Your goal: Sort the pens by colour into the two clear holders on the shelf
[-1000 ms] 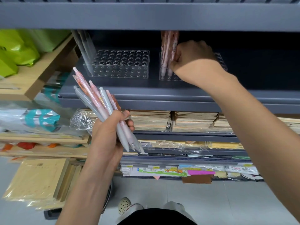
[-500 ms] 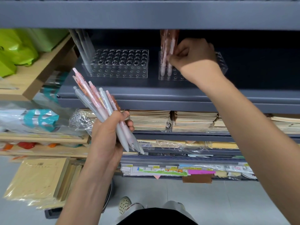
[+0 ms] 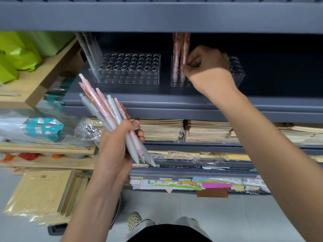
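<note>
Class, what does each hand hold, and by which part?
Left hand grips the bundle of pens by their lower barrels; right hand pinches a pink pen mid-barrel.

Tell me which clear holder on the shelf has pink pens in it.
The right-hand clear plastic holder, where the right hand pinches pink pens; the left clear holder holds only pale grey pens.

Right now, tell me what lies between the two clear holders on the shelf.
Nothing: the head view shows only bare grey shelf between the left holder and the right holder.
</note>
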A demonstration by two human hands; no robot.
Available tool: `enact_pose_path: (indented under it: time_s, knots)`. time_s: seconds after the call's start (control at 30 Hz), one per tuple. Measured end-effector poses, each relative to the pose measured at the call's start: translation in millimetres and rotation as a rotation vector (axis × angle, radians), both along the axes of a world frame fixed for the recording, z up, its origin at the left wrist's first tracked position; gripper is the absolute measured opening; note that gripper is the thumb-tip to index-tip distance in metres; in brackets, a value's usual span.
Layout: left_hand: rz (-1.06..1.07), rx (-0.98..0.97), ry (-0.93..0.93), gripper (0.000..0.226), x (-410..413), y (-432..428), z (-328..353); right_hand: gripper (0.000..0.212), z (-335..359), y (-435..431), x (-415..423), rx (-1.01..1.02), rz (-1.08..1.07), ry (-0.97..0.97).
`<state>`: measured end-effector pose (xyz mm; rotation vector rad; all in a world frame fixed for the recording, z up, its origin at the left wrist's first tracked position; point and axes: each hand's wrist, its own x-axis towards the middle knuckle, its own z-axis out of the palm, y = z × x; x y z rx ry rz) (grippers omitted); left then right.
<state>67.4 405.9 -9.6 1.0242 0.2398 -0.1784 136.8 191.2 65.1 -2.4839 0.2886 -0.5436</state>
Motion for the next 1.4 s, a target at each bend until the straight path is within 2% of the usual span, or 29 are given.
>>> enact_pose_path:
  time_s: [0.27, 0.33, 0.43, 0.5, 0.63, 0.7, 0.9, 1.07, 1.13, 1.27, 1.4]
  knots:
    - [-0.039, 0.018, -0.034, 0.02, 3, 5, -1, 0.013, -4, 0, -4, 0.096, -0.027, -0.015]
    - [-0.057, 0.032, -0.059, 0.022, 4, 6, -1, 0.015, -6, 1, -13, 0.195, -0.07, -0.126]
    - [-0.137, 0.055, -0.12, 0.024, 4, 9, -2, 0.006, -8, 10, -35, 0.321, -0.106, -0.31]
    - [-0.22, 0.068, -0.143, 0.021, 4, 9, -3, 0.013, -12, 19, -48, 0.404, -0.025, -0.197]
    - [-0.336, 0.069, -0.144, 0.023, 2, 5, -3, 0.016, -17, 42, -62, 0.618, 0.345, 0.191]
    - [-0.385, 0.08, -0.149, 0.021, 1, 2, -2, 0.015, -20, 48, -63, 0.663, 0.449, 0.273]
    - [-0.416, 0.092, -0.136, 0.017, 2, -4, -2, 0.012, -26, 39, -65, 0.774, 0.425, 0.266]
    - [-0.377, 0.106, -0.115, 0.014, 2, -12, -6, 0.015, -26, 22, -68, 1.001, 0.312, 0.148]
    - [-0.375, 0.117, -0.123, 0.016, 1, -17, -6, 0.015, -28, 15, -71, 0.993, 0.331, 0.174]
    - [-0.407, 0.132, -0.156, 0.012, -3, -27, -2, 0.015, -33, 8, -75, 0.808, 0.413, 0.291]
    - [-0.382, 0.146, -0.138, 0.01, -6, -35, -1, 0.015, -29, -1, -77, 0.884, 0.431, 0.263]
